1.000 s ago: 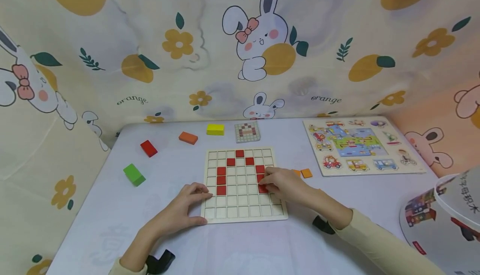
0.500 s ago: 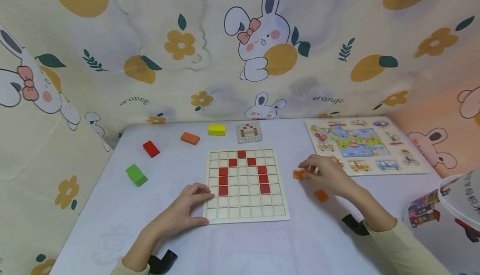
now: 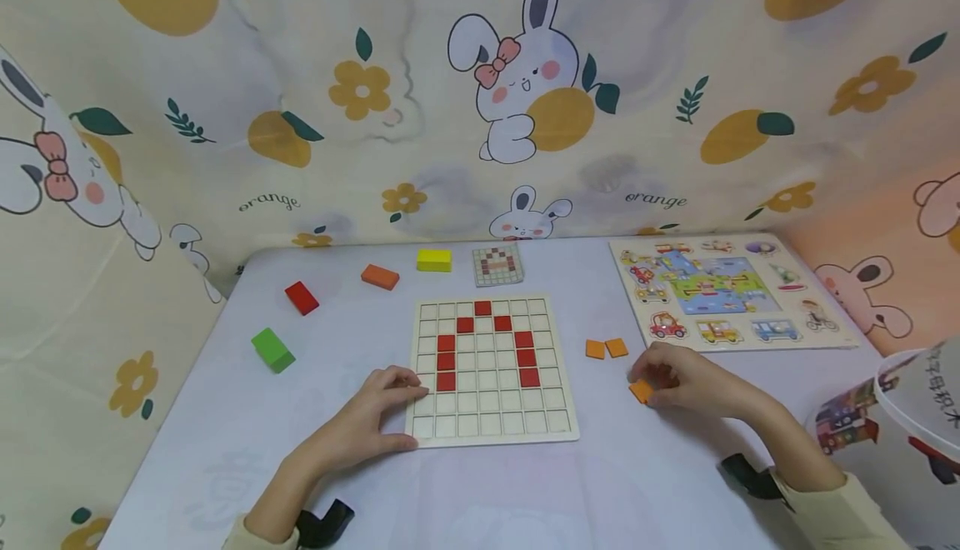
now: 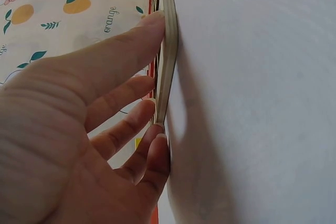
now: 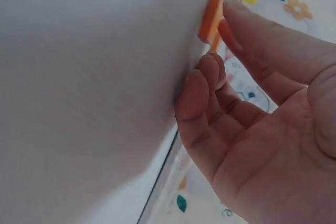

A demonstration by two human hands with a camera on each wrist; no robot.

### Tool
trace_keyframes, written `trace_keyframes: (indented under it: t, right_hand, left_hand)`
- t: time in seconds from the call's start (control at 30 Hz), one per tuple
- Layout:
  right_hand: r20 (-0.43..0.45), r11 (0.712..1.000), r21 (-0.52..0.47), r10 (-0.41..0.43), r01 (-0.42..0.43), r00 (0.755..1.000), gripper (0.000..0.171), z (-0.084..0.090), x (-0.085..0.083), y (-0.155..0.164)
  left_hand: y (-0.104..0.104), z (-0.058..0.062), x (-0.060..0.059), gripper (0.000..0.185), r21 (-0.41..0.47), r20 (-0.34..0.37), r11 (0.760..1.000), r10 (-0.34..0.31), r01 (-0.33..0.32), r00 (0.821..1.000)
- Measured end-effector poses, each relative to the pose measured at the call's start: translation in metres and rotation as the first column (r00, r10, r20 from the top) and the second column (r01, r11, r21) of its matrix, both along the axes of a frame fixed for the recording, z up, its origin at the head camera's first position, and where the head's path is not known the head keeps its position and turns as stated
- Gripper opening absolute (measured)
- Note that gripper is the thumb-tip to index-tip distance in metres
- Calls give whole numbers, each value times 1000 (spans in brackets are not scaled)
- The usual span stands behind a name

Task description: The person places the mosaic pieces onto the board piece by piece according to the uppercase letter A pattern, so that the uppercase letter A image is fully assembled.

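Observation:
A pale square grid board [image 3: 487, 425] lies mid-table, with several red tiles [image 3: 483, 308] set in its cells in an arch shape. My left hand [image 3: 367, 412] rests at the board's left edge, fingertips and thumb touching the rim [image 4: 169, 51] with the fingers loosely bent. To the right of the board, my right hand [image 3: 693, 383] pinches a small square orange tile [image 3: 641, 392] between thumb and index finger at the table surface. The same orange tile [image 5: 211, 17] shows by the thumb tip in the right wrist view. Two more orange tiles [image 3: 595, 349] lie just beyond.
A small pattern card [image 3: 497, 265] lies behind the board, beside a yellow block [image 3: 434, 261]. Orange [image 3: 380, 277], red [image 3: 302, 298] and green [image 3: 273, 350] blocks lie at left. A vehicle puzzle board [image 3: 720, 330] and a white tub [image 3: 862, 450] stand at right.
My right hand has left the red tile on the board, moved right to the pair of orange tiles, then nearer to the single orange tile. The left hand stays at the board's edge.

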State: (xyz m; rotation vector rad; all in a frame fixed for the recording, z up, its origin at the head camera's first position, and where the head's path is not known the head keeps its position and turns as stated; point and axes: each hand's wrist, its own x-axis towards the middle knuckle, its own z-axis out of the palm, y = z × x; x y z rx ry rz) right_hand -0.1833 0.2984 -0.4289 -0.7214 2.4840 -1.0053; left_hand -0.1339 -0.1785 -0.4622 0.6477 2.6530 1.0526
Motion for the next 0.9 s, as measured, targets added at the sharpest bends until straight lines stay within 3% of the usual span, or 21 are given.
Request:
trace_keyframes:
  t: [0.27, 0.6, 0.9]
  right_hand:
    - [-2, 1000, -24, 12, -12, 1000, 22, -5, -1, -2]
    - [24, 1000, 17, 16, -17, 1000, 23, -2, 2, -6]
    - [-66, 973, 211, -82, 94, 994, 29, 2, 4, -16]
  left_hand:
    - [-1, -1, -1, 62, -2, 8, 1000, 0, 0, 1000]
    - [-2, -1, -1, 62, 2, 13, 1000, 2, -2, 1000]
    - [-2, -1, -1, 61, 2, 12, 1000, -1, 1, 1000]
